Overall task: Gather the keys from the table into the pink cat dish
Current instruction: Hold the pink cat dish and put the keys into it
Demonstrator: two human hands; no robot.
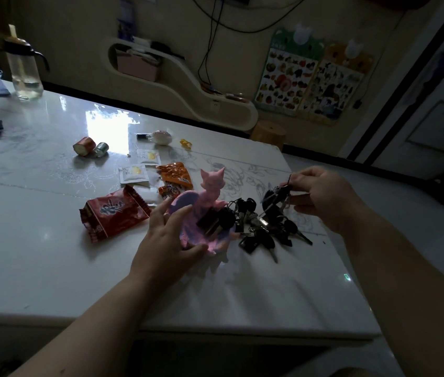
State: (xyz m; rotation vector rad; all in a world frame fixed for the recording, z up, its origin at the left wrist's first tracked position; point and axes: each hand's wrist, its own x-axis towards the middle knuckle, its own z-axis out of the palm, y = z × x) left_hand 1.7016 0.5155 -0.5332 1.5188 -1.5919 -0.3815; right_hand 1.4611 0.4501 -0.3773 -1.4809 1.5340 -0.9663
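Keys (pixel 265 227), black-headed and bunched on rings, lie heaped on the white table (pixel 52 240) near its right edge, touching the right side of the pink cat dish (pixel 204 213); one black key fob already rests in the dish's bowl. The left hand (pixel 166 240) cups the dish's near-left rim, fingers spread and curled against it. The right hand (pixel 321 197) hovers above the heap, thumb and fingertips pinched on a black key bunch (pixel 275 195) lifted just clear of the pile. Behind the dish lie a red snack packet (pixel 113 212) and an orange sachet (pixel 174 174).
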